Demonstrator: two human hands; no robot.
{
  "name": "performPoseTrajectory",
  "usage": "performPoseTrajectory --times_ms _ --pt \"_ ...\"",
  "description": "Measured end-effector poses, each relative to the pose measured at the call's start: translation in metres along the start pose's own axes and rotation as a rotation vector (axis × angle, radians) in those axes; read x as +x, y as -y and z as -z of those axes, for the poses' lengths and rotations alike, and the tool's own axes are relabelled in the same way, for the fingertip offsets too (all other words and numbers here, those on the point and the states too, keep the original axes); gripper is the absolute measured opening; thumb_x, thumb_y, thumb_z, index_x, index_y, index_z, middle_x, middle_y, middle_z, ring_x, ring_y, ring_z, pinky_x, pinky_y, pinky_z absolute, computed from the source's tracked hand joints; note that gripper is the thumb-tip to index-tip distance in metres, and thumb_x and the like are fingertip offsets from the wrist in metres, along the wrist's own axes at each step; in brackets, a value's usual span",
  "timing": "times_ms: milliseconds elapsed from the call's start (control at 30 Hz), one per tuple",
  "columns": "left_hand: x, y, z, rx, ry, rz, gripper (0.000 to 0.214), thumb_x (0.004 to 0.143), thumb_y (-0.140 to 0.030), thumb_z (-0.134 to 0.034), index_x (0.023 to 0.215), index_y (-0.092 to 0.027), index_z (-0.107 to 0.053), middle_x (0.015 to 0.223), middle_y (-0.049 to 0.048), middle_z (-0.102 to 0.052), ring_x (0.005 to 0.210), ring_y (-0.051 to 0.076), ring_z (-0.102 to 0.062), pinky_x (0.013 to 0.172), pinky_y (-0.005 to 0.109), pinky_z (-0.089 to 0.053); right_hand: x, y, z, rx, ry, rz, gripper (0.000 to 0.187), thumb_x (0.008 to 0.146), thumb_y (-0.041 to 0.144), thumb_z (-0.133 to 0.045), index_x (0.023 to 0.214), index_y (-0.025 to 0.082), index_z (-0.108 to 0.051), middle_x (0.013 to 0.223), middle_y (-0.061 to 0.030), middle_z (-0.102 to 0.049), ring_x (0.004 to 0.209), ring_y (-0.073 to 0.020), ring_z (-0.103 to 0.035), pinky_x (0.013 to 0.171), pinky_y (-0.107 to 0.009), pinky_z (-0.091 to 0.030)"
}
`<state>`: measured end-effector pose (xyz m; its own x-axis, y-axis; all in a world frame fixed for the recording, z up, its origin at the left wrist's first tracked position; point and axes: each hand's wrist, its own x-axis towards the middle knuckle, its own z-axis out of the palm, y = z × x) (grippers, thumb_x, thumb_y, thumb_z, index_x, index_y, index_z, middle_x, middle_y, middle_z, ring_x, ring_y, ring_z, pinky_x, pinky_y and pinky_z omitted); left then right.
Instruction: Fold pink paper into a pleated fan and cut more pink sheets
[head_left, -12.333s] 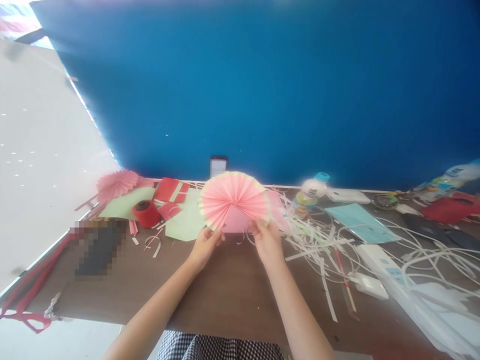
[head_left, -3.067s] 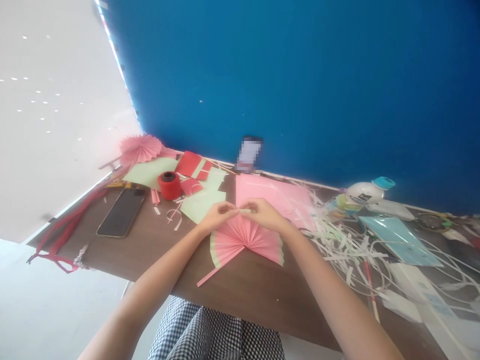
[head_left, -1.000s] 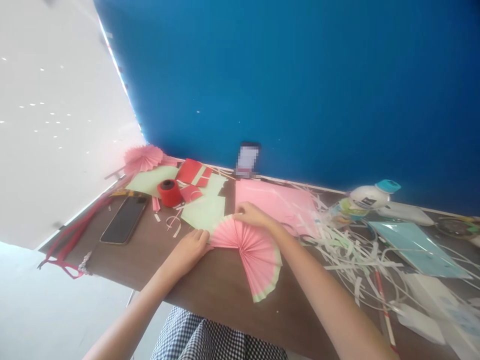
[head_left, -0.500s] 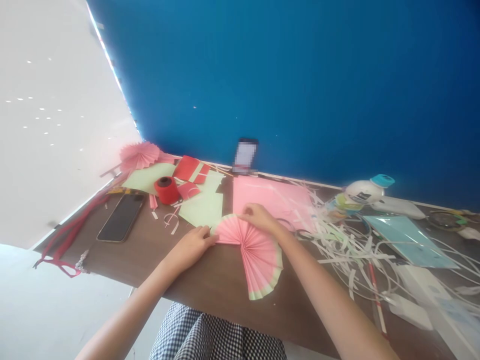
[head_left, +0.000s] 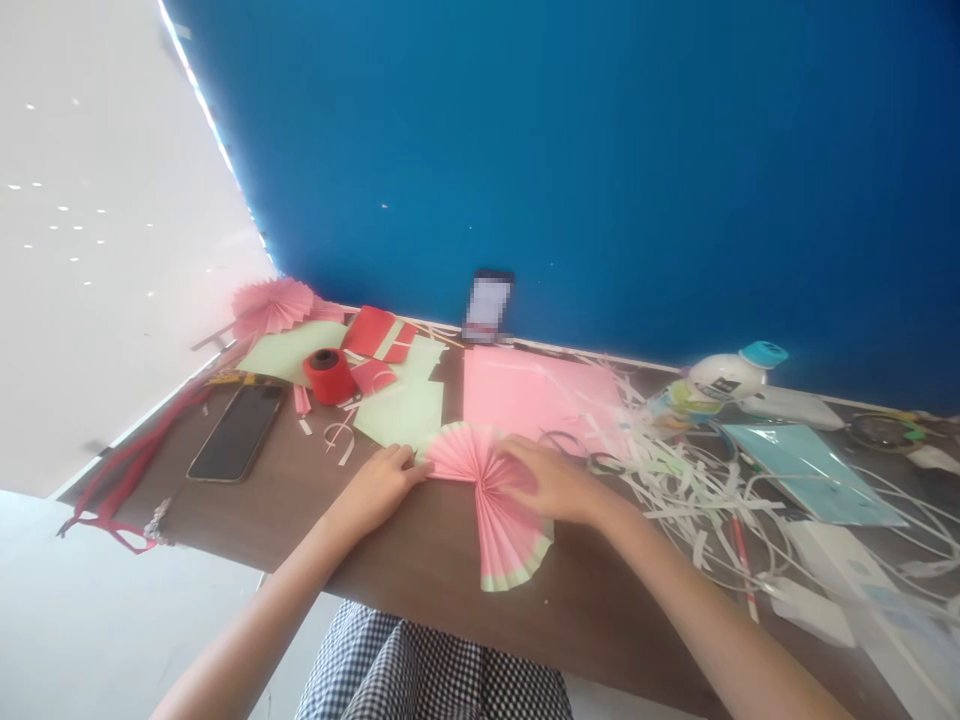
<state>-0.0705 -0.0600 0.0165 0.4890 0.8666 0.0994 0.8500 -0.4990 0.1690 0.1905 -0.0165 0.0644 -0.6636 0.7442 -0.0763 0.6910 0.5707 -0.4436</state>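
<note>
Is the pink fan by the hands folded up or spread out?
Spread out: the pink fan shows pleats radiating from its middle, with a gap at lower left.

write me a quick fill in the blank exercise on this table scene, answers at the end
1. A bare left hand touches a pleated paper fan that is mostly ____.
2. In the picture, the flat black smartphone lies to the ____ of that hand.
3. The blurred bare hand nearer the tangle of pale paper strips is the person's ____ one.
4. The large upright panel behind the brown table is ____.

Missing words: pink; left; right; blue.
</note>
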Motion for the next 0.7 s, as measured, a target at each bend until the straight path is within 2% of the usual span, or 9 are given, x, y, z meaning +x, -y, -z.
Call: performPoseTrajectory --times_ms 133,233,300,400,467,600,700 --pt "0.002 0.0 -0.002 -0.001 -0.038 0.063 0.028 0.088 -0.028 -0.033 0.101 -0.024 -0.057 0.089 0.0068 -0.048 0.074 0.018 -0.044 0.065 0.029 -0.035 -0.012 0.009 -0.008 -0.016 0.05 -0.011 0.041 0.07 0.044 -0.059 0.105 0.023 -0.052 0.102 -0.0059 -0.058 0.09 -0.0242 -0.054 0.075 -0.036 -0.044" --pt "0.0 -0.011 -0.001 0.026 -0.163 0.095 0.026 0.086 -0.022 -0.034 0.1 -0.02 -0.055 0.111 0.0117 -0.045 0.089 0.023 -0.045 0.075 0.036 -0.037 -0.014 0.009 -0.019 -0.035 0.01 -0.013 0.046 0.069 0.047 -0.06 0.107 0.022 -0.053 0.104 -0.0076 -0.057 0.094 -0.0255 -0.053 0.079 -0.039 -0.043" --pt "-0.003 -0.025 0.002 0.015 -0.239 0.072 0.022 0.084 -0.021 -0.037 0.096 -0.018 -0.055 0.115 0.0124 -0.044 0.101 0.027 -0.041 0.083 0.041 -0.034 -0.014 0.007 -0.023 -0.026 -0.02 -0.012 0.046 0.069 0.047 -0.06 0.108 0.022 -0.053 0.106 -0.0078 -0.057 0.096 -0.0253 -0.052 0.081 -0.04 -0.043" --pt "-0.009 -0.05 0.004 -0.129 -0.131 0.038 0.021 0.081 -0.035 -0.043 0.08 -0.017 -0.054 0.096 0.0093 -0.049 0.089 0.023 -0.044 0.075 0.037 -0.037 -0.015 0.005 -0.026 -0.014 -0.043 -0.014 0.045 0.069 0.046 -0.06 0.107 0.023 -0.053 0.105 -0.0069 -0.057 0.096 -0.0247 -0.052 0.081 -0.039 -0.043" --pt "-0.012 -0.062 0.003 -0.167 -0.059 0.04 0.022 0.078 -0.037 -0.046 0.071 -0.017 -0.052 0.088 0.0083 -0.048 0.084 0.023 -0.043 0.071 0.036 -0.037 -0.015 0.005 -0.025 -0.012 -0.046 -0.013 0.044 0.068 0.045 -0.061 0.106 0.024 -0.054 0.104 -0.0064 -0.057 0.096 -0.0243 -0.052 0.081 -0.039 -0.043" --pt "-0.016 -0.074 -0.003 -0.194 -0.002 0.069 0.012 0.072 -0.028 -0.048 0.071 -0.016 -0.05 0.098 0.0097 -0.045 0.09 0.024 -0.04 0.073 0.037 -0.036 -0.015 0.004 -0.026 -0.005 -0.046 -0.01 0.042 0.068 0.045 -0.061 0.104 0.024 -0.055 0.103 -0.0063 -0.057 0.096 -0.0242 -0.052 0.081 -0.04 -0.043" --pt "-0.019 -0.081 -0.006 -0.219 0.005 0.13 0.014 0.072 -0.03 -0.048 0.071 -0.016 -0.05 0.102 0.01 -0.043 0.093 0.025 -0.039 0.075 0.039 -0.035 -0.014 0.003 -0.026 0.0 -0.042 -0.02 0.042 0.068 0.045 -0.061 0.104 0.025 -0.055 0.104 -0.0059 -0.057 0.095 -0.0241 -0.052 0.08 -0.04 -0.043"
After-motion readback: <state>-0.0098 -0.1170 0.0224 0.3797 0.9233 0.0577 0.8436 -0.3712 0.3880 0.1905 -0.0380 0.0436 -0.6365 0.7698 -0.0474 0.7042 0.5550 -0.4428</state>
